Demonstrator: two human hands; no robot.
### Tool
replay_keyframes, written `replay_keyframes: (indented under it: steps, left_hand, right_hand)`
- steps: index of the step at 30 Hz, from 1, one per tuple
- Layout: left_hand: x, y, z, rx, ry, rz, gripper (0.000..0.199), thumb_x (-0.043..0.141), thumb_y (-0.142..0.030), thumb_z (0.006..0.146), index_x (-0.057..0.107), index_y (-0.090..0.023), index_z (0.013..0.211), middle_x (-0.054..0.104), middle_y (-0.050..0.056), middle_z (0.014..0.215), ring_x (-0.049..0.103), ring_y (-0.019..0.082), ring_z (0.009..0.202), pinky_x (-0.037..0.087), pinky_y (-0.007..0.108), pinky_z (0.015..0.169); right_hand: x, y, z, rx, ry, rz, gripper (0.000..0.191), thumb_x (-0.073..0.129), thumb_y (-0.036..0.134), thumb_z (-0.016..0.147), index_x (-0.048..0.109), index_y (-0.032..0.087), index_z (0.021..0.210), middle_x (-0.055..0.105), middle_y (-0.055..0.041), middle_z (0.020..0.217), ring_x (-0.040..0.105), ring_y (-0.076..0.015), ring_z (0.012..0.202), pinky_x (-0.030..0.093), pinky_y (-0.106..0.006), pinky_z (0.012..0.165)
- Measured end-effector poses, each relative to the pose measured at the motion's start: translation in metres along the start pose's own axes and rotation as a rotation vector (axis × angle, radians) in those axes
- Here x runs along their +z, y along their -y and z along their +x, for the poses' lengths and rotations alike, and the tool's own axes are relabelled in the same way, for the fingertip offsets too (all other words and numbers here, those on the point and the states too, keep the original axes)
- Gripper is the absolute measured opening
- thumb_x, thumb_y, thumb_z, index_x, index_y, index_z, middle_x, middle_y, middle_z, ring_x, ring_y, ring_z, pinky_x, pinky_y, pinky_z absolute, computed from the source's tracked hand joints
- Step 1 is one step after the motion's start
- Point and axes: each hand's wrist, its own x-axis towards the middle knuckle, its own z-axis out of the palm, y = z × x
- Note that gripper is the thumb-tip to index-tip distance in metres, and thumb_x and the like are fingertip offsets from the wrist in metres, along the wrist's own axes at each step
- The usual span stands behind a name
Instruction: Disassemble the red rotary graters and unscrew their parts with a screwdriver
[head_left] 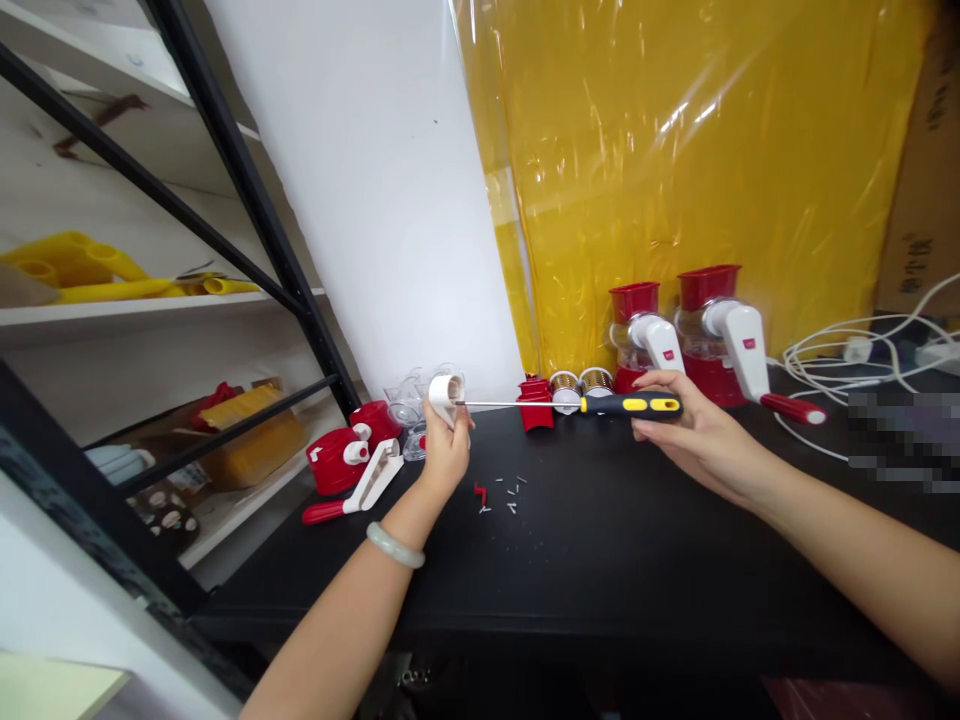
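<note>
My left hand (448, 449) is closed around a white plastic part (442, 392) with a round opening, raised above the black table (600, 560). In my right hand (701, 435) is the black-and-yellow handle of a screwdriver (634, 405), held level between thumb and fingers. Its long shaft points left, and the tip meets the opening of the white part; whether it sits in a screw cannot be seen. Below, several small screws (513, 507) lie scattered beside a small red piece (480, 492). A white crank handle with a red grip (367, 482) rests left of my left hand.
Red bases (337, 460) and clear plastic parts (409, 395) stand at the left back. A red part (535, 402) and metal drums (596, 385) sit at the back middle. Two rotary graters (716, 340) stand at the right, near white cables (847, 360). A black-framed shelf (247, 180) borders the left.
</note>
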Motion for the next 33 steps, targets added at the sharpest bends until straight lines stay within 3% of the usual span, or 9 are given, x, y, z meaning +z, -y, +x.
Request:
replay_keyframes:
  steps: [3,7,11,14,16,19,22,28,33]
  left_hand:
    - [0.000,0.000,-0.001,0.007,0.007,0.005,0.030,0.048,-0.028,0.092,0.035,-0.019,0.117,0.055,-0.003,0.073,0.057,0.013,0.064,0.047,0.029,0.070]
    - [0.001,-0.001,-0.002,-0.001,0.020,0.008,0.030,0.048,-0.029,0.092,0.036,-0.019,0.118,0.055,-0.002,0.072,0.056,0.013,0.063,0.047,0.028,0.067]
    - [0.001,-0.001,-0.003,0.001,0.038,-0.007,0.032,0.048,-0.029,0.092,0.035,-0.019,0.119,0.055,-0.002,0.073,0.055,0.012,0.063,0.046,0.027,0.065]
    - [0.002,-0.001,-0.003,-0.006,0.044,-0.003,0.032,0.047,-0.030,0.093,0.035,-0.019,0.120,0.055,-0.002,0.073,0.056,0.012,0.064,0.046,0.027,0.066]
    - [0.002,0.000,-0.003,-0.014,0.049,-0.005,0.033,0.048,-0.030,0.093,0.034,-0.019,0.121,0.055,-0.002,0.072,0.055,0.012,0.064,0.046,0.027,0.065]
    - [0.001,0.001,-0.003,-0.008,0.050,-0.003,0.035,0.047,-0.030,0.093,0.033,-0.019,0.122,0.055,-0.002,0.073,0.055,0.012,0.064,0.046,0.027,0.066]
    - [0.001,0.002,-0.003,-0.009,0.055,0.021,0.037,0.048,-0.030,0.093,0.033,-0.018,0.125,0.056,-0.002,0.074,0.056,0.013,0.066,0.046,0.028,0.068]
    - [0.002,0.003,-0.005,-0.003,0.083,0.019,0.038,0.048,-0.028,0.092,0.033,-0.018,0.125,0.057,-0.001,0.075,0.057,0.013,0.067,0.046,0.028,0.069]
    - [0.002,0.002,-0.004,-0.009,0.062,0.015,0.038,0.048,-0.028,0.092,0.033,-0.018,0.126,0.057,-0.001,0.075,0.057,0.013,0.067,0.046,0.028,0.069]
  right_hand:
    - [0.002,0.005,-0.001,0.045,0.038,0.117,0.040,0.079,0.034,0.070,0.058,0.029,0.103,0.060,0.0008,0.096,0.060,-0.0146,0.083,0.051,-0.028,0.072]
    - [0.001,0.001,0.001,0.126,-0.019,0.084,0.045,0.049,0.063,0.085,0.061,0.021,0.095,0.058,-0.0020,0.066,0.053,-0.0138,0.055,0.044,-0.027,0.049]
    - [0.002,-0.001,0.004,0.052,-0.072,0.083,0.028,0.070,0.045,0.078,0.062,0.023,0.094,0.057,0.0020,0.067,0.051,-0.0096,0.056,0.042,-0.022,0.051]
    - [0.003,0.002,0.003,0.026,-0.048,0.140,0.039,0.082,0.030,0.066,0.061,0.028,0.100,0.063,0.0018,0.085,0.060,-0.0123,0.076,0.049,-0.024,0.065]
    - [0.003,0.003,0.003,0.048,-0.034,0.129,0.042,0.082,0.033,0.065,0.060,0.028,0.102,0.065,-0.0001,0.091,0.063,-0.0158,0.082,0.051,-0.027,0.068]
    - [0.000,0.000,0.004,0.098,-0.057,0.011,0.040,0.068,0.055,0.075,0.061,0.023,0.098,0.064,-0.0025,0.076,0.062,-0.0156,0.063,0.050,-0.029,0.057]
    - [-0.003,-0.005,0.006,0.057,-0.111,-0.081,0.037,0.066,0.055,0.078,0.062,0.021,0.093,0.059,0.0005,0.065,0.054,-0.0107,0.053,0.045,-0.024,0.050]
    - [-0.002,-0.001,0.006,-0.117,-0.084,0.060,0.047,0.085,0.026,0.062,0.060,0.030,0.102,0.065,0.0014,0.101,0.062,-0.0136,0.095,0.052,-0.024,0.078]
    - [-0.005,-0.006,0.006,-0.055,-0.091,-0.079,0.040,0.060,0.058,0.081,0.060,0.024,0.102,0.068,-0.0045,0.085,0.067,-0.0181,0.071,0.055,-0.033,0.064]
